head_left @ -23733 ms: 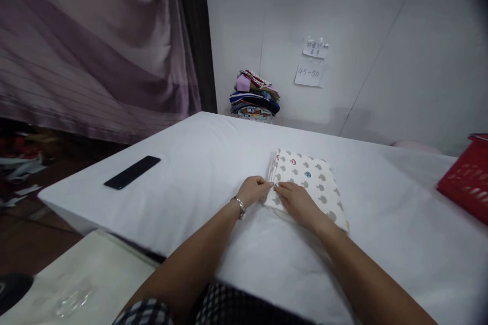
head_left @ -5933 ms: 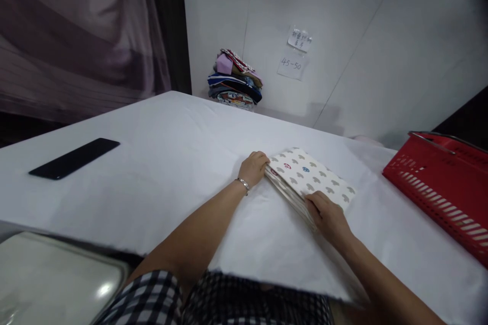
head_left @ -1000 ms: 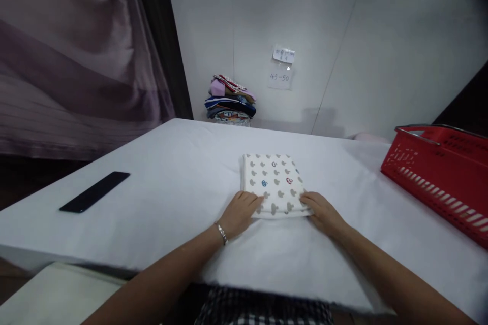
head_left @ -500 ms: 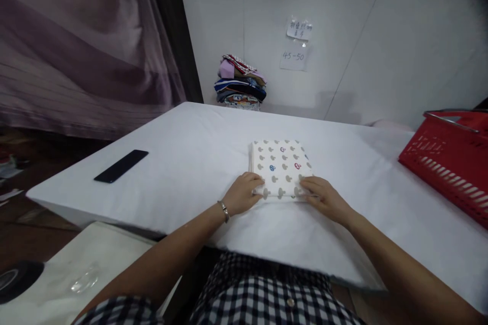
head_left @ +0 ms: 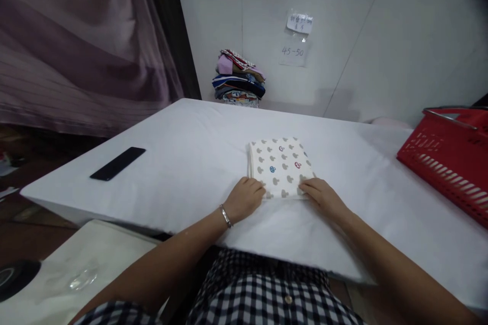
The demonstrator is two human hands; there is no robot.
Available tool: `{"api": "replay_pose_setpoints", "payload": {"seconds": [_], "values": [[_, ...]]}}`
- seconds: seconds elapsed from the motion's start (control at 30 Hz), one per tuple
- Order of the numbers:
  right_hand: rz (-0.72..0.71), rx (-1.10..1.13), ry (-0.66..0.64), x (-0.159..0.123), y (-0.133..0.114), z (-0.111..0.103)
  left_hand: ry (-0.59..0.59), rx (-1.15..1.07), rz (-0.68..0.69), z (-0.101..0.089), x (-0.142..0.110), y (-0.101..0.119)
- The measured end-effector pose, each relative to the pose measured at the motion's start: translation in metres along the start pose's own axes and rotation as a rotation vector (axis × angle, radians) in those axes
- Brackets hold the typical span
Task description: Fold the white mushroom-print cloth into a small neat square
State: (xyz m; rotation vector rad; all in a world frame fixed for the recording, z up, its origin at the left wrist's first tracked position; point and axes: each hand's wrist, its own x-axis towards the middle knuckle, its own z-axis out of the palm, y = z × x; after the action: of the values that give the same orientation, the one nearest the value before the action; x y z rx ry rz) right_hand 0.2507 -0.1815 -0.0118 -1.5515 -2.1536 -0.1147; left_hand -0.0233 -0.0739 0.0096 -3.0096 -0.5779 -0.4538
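Note:
A folded white cloth (head_left: 284,165) printed with grey mushrooms, plus a few blue, red and purple ones, lies on the white-covered table (head_left: 183,162). My left hand (head_left: 247,197) grips its near left corner, fingers curled over the top. At the near right corner, my right hand (head_left: 322,194) pinches the edge with its fingertips on the print. Both thumbs are hidden from view. The folded layers show along the cloth's left side.
A black phone-like slab (head_left: 118,163) lies at the table's left. On the right stands a red plastic basket (head_left: 446,157). Several folded clothes (head_left: 239,78) are stacked by the wall beyond the far edge. A pale surface (head_left: 102,249) sits below the table at left.
My fingers have closed more firmly on the cloth's two near corners, and its near edge has shifted and tilted slightly. The whole view has moved a little.

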Motion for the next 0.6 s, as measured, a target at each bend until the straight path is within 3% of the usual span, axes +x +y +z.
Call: {"api": "replay_pose_setpoints", "payload": {"seconds": [0.17,0.37,0.6], "values": [[-0.058,-0.012,0.031,-0.009,0.002,0.008,0.037,0.062,-0.017,0.014,-0.006,0.004],[-0.107,-0.108,0.13,-0.015,0.01,0.012,0.133,0.061,-0.043,0.017,-0.01,-0.001],[-0.104,-0.198,0.111,-0.028,0.018,0.022,0.134,-0.285,-0.112,0.006,-0.016,-0.007]]}}
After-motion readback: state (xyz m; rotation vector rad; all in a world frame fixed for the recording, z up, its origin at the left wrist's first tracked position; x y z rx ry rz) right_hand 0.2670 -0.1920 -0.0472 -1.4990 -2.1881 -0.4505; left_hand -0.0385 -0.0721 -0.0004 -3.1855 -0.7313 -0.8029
